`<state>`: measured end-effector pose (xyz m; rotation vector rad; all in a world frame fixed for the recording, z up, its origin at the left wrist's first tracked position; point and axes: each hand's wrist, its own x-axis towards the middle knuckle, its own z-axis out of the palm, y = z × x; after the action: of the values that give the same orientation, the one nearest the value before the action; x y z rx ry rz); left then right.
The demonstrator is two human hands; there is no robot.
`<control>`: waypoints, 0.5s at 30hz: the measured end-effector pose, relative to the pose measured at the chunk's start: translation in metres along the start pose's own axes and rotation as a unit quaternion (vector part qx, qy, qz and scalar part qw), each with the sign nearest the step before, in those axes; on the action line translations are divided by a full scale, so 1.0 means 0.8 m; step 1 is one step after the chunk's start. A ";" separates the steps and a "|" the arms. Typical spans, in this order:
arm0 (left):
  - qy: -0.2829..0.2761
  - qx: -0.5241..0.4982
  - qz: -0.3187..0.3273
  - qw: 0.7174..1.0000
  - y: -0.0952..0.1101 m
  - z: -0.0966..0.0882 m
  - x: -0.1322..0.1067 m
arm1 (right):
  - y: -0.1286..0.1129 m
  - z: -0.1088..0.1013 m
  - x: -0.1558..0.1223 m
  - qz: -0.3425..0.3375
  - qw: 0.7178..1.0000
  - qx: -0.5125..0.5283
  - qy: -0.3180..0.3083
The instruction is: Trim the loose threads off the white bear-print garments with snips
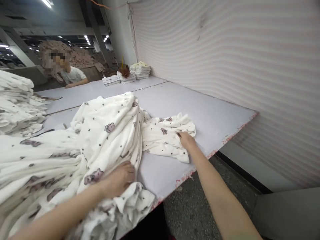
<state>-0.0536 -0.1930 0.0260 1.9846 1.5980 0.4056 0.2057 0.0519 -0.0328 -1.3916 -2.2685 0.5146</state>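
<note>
A white fleece garment point(107, 133) printed with small bears and hearts lies bunched across the grey table point(212, 116). My left hand point(120, 178) presses down on its folds near the front edge, fingers curled into the cloth. My right hand point(186, 140) reaches to the garment's sleeve point(165, 135), which lies spread to the right, and its fingers pinch the fabric.
More of the same printed cloth is heaped at the left point(17, 106). Folded stacks point(140, 70) sit at the table's far end by the ribbed wall point(237, 66). Another person point(70, 75) leans on the far side. The table's right edge point(225, 141) drops to a dark floor.
</note>
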 end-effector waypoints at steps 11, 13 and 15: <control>0.096 -0.177 -0.168 0.965 0.008 -0.071 -0.069 | -0.049 0.025 -0.113 -0.020 0.999 0.008 0.038; 0.082 -0.175 -0.149 0.970 0.036 -0.057 -0.085 | -0.048 0.010 -0.107 0.028 0.996 0.021 0.077; 0.079 -0.108 -0.130 0.982 0.057 -0.063 -0.122 | -0.051 -0.020 -0.094 0.078 0.987 0.043 0.136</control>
<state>-0.0691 -0.2822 0.1036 1.5916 1.8002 0.6163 0.2146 -0.0320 -0.0107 -1.5034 -1.9118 0.4362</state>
